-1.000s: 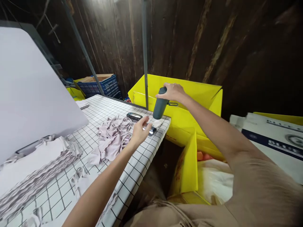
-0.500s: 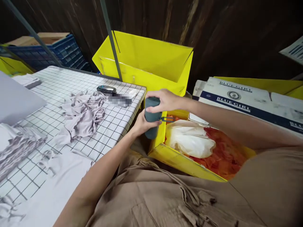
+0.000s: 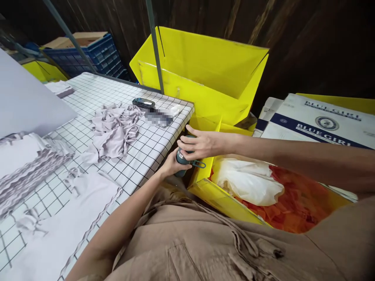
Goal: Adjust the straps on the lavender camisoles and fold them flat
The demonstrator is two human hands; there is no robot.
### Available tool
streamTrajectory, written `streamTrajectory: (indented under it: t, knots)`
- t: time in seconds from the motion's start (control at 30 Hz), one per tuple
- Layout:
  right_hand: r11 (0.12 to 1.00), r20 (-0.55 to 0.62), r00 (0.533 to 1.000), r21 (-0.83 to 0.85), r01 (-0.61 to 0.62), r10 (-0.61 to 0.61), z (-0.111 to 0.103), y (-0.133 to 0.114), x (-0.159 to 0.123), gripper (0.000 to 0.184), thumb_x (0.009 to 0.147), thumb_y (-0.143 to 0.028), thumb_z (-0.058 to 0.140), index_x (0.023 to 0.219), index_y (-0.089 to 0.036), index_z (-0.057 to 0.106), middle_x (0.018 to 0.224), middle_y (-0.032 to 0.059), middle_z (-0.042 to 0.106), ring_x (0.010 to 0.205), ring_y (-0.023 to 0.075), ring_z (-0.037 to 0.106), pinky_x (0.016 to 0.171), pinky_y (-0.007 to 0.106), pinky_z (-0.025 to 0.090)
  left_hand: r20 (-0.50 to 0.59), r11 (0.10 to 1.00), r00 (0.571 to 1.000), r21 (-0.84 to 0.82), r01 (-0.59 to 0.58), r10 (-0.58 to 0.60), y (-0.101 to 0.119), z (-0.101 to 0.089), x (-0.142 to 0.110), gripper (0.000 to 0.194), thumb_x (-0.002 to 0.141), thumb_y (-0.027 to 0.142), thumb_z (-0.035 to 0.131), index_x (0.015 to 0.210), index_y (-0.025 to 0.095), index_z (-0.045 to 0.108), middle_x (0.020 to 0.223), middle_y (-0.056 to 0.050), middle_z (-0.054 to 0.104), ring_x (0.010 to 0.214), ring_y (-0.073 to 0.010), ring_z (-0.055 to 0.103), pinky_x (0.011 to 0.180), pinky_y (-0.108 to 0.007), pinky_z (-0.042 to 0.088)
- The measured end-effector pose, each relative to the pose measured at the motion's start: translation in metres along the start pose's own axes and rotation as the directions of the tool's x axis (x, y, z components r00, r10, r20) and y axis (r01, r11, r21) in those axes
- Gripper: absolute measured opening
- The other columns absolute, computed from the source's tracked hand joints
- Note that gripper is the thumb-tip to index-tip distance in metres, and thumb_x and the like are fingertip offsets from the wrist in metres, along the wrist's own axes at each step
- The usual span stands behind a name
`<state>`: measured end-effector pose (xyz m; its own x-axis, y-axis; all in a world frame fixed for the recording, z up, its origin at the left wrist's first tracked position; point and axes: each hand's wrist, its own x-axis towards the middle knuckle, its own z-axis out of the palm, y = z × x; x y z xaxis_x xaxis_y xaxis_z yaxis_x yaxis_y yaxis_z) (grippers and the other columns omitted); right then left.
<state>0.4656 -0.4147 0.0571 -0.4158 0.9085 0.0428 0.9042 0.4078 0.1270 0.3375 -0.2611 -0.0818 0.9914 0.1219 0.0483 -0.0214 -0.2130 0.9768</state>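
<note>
Firstly, a white panel slants over the left part of the checked tabletop, with a stack of pale cloth layers just on its near side. A flat cloth with a frilled border is spread along the near stretch of the right edge. Beyond the far edge stands a blue crate, a brown carton showing inside it. A crumpled heap of pale fabric lies further right on the tabletop. Towards the far right corner lie a dark, shiny object, a pixelated patch hiding whatever is beside it, and a small white item. A grey pole rises at the far edge.

Just off the right edge, below that corner, is the bottle, dark teal, with a silver band and a loop. The left hand is wrapped around its body; the right hand lays its fingers over the top, though whether it grips cannot be told. A yellow bin stands behind the corner. Nearer, a yellow box holds a whitish bag and orange fabric. Furthest right is a white BLUE GIRL carton.
</note>
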Motion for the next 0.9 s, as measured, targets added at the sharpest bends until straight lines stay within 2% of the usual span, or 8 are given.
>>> streamTrajectory:
  t: [0.1,0.2,0.27,0.33,0.4,0.47,0.7,0.9]
  knots:
    - [0.964,-0.109,0.984,0.241,-0.109,0.138,0.020,0.015,-0.016,0.038,0.093,-0.009,0.044,0.122,-0.030,0.057,0.141,0.0059,0.055,0.138,0.0246,0.046,0.117,0.054,0.034,-0.015,0.995,0.997,0.055,0.079,-0.078,0.002,-0.004,-0.007,0.059,0.060,0.026,0.086,0.111,0.014,0.059,0.105,-0.005,0.069,0.099,-0.0224,0.063,0.091,-0.033,0.050]
    - [0.815,-0.202,0.881,0.508,-0.279,0.428,0.056,0.025,-0.033,0.050,0.082,-0.012,0.057,0.130,-0.023,0.052,0.142,0.0123,0.053,0.132,0.0275,0.052,0.111,0.047,0.043,-0.050,0.988,0.993,0.111,0.112,-0.107,0.004,-0.006,-0.012,0.058,0.060,0.025,0.085,0.111,0.014,0.059,0.106,-0.005,0.068,0.099,-0.0213,0.063,0.092,-0.031,0.049]
    - [0.662,-0.157,0.789,0.653,-0.369,0.594,0.085,0.026,-0.041,0.059,0.073,-0.017,0.065,0.130,-0.020,0.050,0.130,0.0120,0.060,0.120,0.0276,0.060,0.104,0.044,0.048,-0.057,0.980,0.991,0.147,0.132,-0.125,0.003,-0.009,-0.014,0.056,0.060,0.026,0.084,0.109,0.015,0.059,0.105,-0.004,0.068,0.097,-0.0208,0.062,0.090,-0.031,0.048]
    - [0.540,-0.061,0.752,0.734,-0.412,0.657,0.111,0.025,-0.044,0.061,0.069,-0.020,0.069,0.127,-0.019,0.050,0.120,0.0097,0.065,0.110,0.0267,0.064,0.098,0.042,0.051,-0.045,0.964,0.984,0.198,0.178,-0.172,0.000,-0.011,-0.015,0.054,0.060,0.026,0.083,0.108,0.016,0.060,0.102,-0.004,0.068,0.095,-0.0210,0.063,0.088,-0.031,0.048]
    - [0.510,-0.025,0.765,0.760,-0.403,0.643,0.128,0.026,-0.044,0.059,0.067,-0.021,0.070,0.124,-0.018,0.053,0.119,0.0098,0.064,0.110,0.0266,0.063,0.098,0.041,0.050,-0.032,0.932,0.967,0.260,0.254,-0.254,-0.003,-0.013,-0.014,0.055,0.059,0.027,0.084,0.108,0.016,0.060,0.102,-0.004,0.069,0.094,-0.0217,0.063,0.085,-0.031,0.049]
    - [0.534,-0.051,0.786,0.761,-0.369,0.616,0.136,0.028,-0.041,0.057,0.067,-0.021,0.070,0.122,-0.018,0.055,0.122,0.0110,0.063,0.114,0.0268,0.060,0.102,0.041,0.047,-0.020,0.895,0.944,0.313,0.319,-0.329,-0.004,-0.015,-0.012,0.057,0.057,0.027,0.084,0.108,0.015,0.060,0.102,-0.005,0.069,0.092,-0.0226,0.064,0.081,-0.031,0.050]
    - [0.541,0.076,0.825,0.720,-0.434,0.560,0.145,0.041,-0.030,0.059,0.064,-0.018,0.070,0.122,-0.019,0.057,0.113,0.0082,0.066,0.104,0.0255,0.062,0.094,0.039,0.048,0.011,0.812,0.897,0.429,0.395,-0.442,0.008,-0.024,-0.002,0.057,0.056,0.035,0.084,0.105,0.016,0.062,0.095,-0.005,0.067,0.088,-0.0247,0.063,0.074,-0.032,0.049]
    - [0.465,0.142,0.849,0.785,-0.410,0.509,0.153,0.045,-0.022,0.060,0.064,-0.020,0.072,0.121,-0.022,0.055,0.109,0.0024,0.070,0.096,0.0201,0.065,0.086,0.030,0.049,0.054,0.758,0.843,0.471,0.452,-0.535,0.025,-0.035,0.002,0.053,0.052,0.038,0.086,0.098,0.019,0.066,0.087,-0.003,0.070,0.083,-0.0257,0.067,0.065,-0.029,0.050]
